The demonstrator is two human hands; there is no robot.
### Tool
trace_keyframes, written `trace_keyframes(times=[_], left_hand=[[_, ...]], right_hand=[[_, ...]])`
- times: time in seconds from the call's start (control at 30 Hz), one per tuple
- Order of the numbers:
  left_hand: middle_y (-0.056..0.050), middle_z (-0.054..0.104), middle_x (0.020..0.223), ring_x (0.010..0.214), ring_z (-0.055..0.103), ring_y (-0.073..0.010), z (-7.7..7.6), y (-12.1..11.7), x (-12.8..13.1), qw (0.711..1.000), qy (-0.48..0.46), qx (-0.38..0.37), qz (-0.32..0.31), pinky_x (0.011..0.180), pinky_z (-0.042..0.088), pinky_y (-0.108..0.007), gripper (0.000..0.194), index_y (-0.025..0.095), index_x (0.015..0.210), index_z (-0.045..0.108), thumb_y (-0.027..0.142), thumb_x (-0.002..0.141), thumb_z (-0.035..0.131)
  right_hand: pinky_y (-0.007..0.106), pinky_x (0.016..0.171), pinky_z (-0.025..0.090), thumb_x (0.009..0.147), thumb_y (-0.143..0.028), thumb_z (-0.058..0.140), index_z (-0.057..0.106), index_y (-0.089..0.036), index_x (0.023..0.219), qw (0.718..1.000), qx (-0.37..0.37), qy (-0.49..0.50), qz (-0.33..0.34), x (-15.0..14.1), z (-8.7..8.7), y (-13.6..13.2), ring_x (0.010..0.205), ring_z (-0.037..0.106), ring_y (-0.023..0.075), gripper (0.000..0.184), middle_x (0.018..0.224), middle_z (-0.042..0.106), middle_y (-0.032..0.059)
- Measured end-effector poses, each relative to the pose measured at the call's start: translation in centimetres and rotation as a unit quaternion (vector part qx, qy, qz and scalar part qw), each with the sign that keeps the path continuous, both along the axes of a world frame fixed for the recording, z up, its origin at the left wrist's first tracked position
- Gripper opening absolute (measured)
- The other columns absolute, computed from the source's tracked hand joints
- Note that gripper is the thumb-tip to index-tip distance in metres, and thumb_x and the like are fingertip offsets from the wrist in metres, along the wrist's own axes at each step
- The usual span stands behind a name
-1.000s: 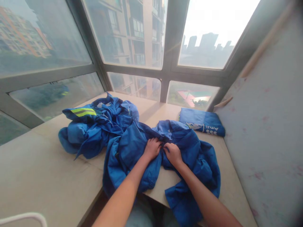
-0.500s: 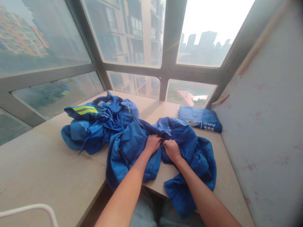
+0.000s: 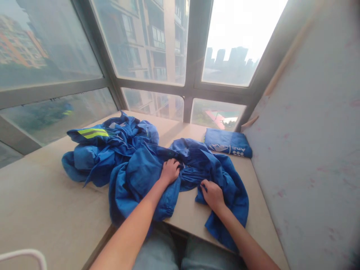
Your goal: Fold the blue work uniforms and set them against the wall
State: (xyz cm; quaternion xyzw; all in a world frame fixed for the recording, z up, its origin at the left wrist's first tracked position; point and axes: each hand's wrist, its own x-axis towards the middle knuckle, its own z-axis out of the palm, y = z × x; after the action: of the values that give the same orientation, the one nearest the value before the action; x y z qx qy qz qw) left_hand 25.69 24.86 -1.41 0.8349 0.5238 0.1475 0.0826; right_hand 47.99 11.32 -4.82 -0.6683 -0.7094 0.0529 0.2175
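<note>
A crumpled blue work jacket lies spread across the front of the table, with part of it hanging over the near edge. My left hand rests on its middle, fingers curled into the cloth by the front opening. Lower and to the right, my right hand is closed with thumb and fingertips together on the jacket's lower edge. A sleeve passes under and beside my right wrist. Bunched up behind on the left is another blue garment with a yellow-green reflective strip; where it meets the jacket is hard to make out.
At the back right lies a folded blue garment with white lettering, close to the wall. Windows border the pale table at the back and left. A white curved tube shows at bottom left.
My right hand has moved away from my left, down toward me and slightly right, along the jacket. The cloth between the hands has spread out. The view has shifted a little.
</note>
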Motion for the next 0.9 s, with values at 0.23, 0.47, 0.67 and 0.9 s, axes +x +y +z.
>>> trace_keyframes(times=[0.23,0.47,0.67,0.9], left_hand=[[-0.008,0.068,0.102,0.099,0.062,-0.0219,1.2,-3.4,1.5,0.996,-0.002,0.000,-0.094,0.092,0.045,-0.035,0.021,0.020,0.104,0.063,0.018,0.093,0.045],[-0.012,0.068,0.118,0.106,0.065,-0.0235,0.8,-3.4,0.2,0.999,-0.010,0.006,-0.034,0.092,0.049,-0.034,0.039,0.016,0.124,0.056,0.013,0.087,0.044],[-0.013,0.066,0.128,0.106,0.068,-0.0260,1.7,-2.2,-1.3,0.998,-0.004,-0.008,0.067,0.089,0.052,-0.035,0.067,0.021,0.152,0.032,0.016,0.087,0.048],[-0.012,0.070,0.114,0.103,0.069,-0.0234,1.7,-2.4,-0.5,0.996,0.042,0.020,0.076,0.087,0.053,-0.031,0.040,0.018,0.132,0.056,0.018,0.094,0.043]], right_hand=[[0.033,0.099,0.040,0.096,-0.016,0.045,0.063,-0.017,0.121,0.997,0.068,-0.007,0.039,-2.3,7.6,10.0,0.115,0.052,0.0233,0.031,0.121,0.064,0.0110],[0.043,0.107,0.032,0.092,-0.010,0.043,0.064,-0.014,0.122,0.990,-0.005,-0.093,0.109,-6.8,8.9,17.0,0.122,0.052,0.0266,0.037,0.124,0.065,0.0155],[0.033,0.093,0.041,0.096,-0.021,0.046,0.069,-0.016,0.096,0.983,-0.035,-0.095,0.156,-7.6,7.2,15.1,0.097,0.065,0.0215,0.024,0.099,0.072,0.0113],[0.025,0.070,0.041,0.099,-0.027,0.044,0.063,-0.019,0.098,0.995,-0.064,-0.053,0.060,-7.1,6.3,11.3,0.086,0.067,0.0191,0.020,0.097,0.071,0.0078]])
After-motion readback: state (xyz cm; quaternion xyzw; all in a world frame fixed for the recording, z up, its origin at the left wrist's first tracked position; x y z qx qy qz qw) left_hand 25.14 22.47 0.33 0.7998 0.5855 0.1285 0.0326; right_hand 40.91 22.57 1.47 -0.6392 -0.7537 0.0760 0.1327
